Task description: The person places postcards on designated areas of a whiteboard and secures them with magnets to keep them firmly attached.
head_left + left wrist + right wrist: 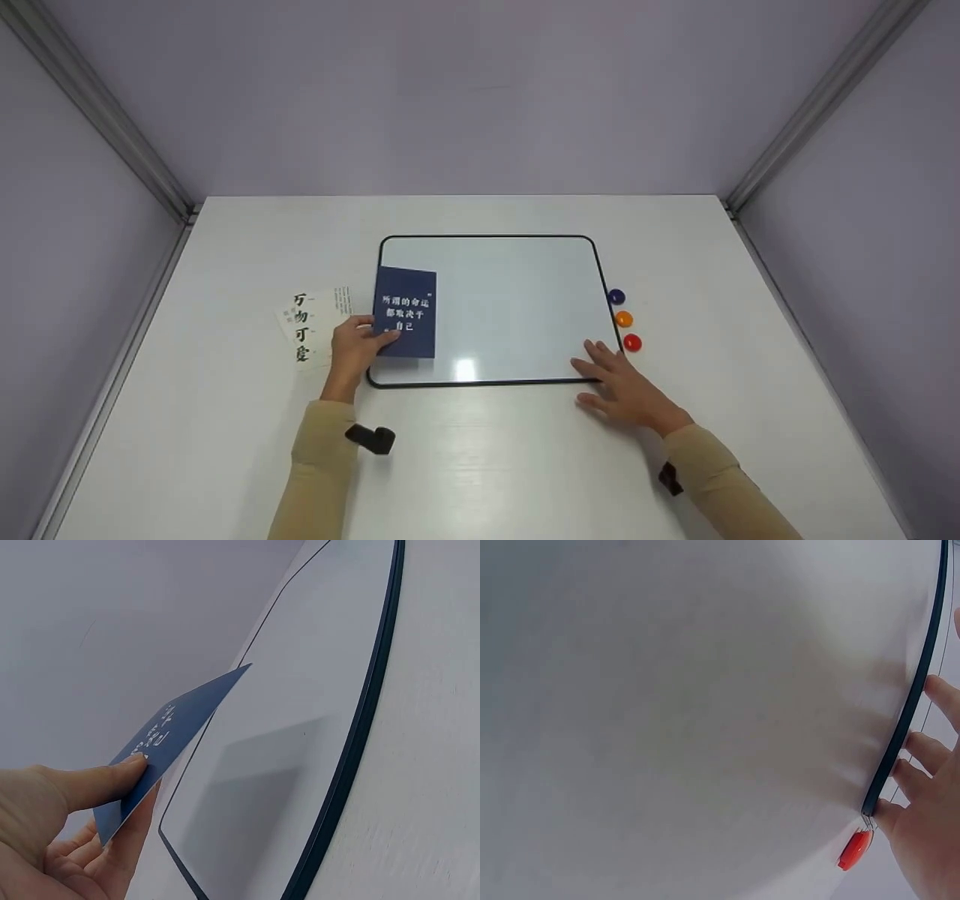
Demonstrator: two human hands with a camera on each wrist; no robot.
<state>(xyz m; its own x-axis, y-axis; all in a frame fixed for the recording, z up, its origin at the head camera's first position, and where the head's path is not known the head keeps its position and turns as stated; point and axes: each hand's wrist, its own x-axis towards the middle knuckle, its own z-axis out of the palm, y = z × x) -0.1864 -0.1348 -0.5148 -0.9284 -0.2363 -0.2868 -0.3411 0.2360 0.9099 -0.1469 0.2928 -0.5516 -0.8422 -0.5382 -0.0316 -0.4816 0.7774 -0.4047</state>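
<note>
Your left hand [356, 349] pinches dark blue card [409, 289] above left part of whiteboard [510, 300]. Your right hand [626, 386] spread at near right corner. White cards [322, 319] lie farther left.

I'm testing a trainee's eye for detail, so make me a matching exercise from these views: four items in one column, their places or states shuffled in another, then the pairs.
Items
1. navy card
2. orange magnet
3. whiteboard
4. white printed cards

Places or states
A. between a blue magnet and a red magnet
B. pinched by the left hand
C. overlapping on the table
D. has the right hand at its near right corner

Pairs: 1-B, 2-A, 3-D, 4-C
</note>
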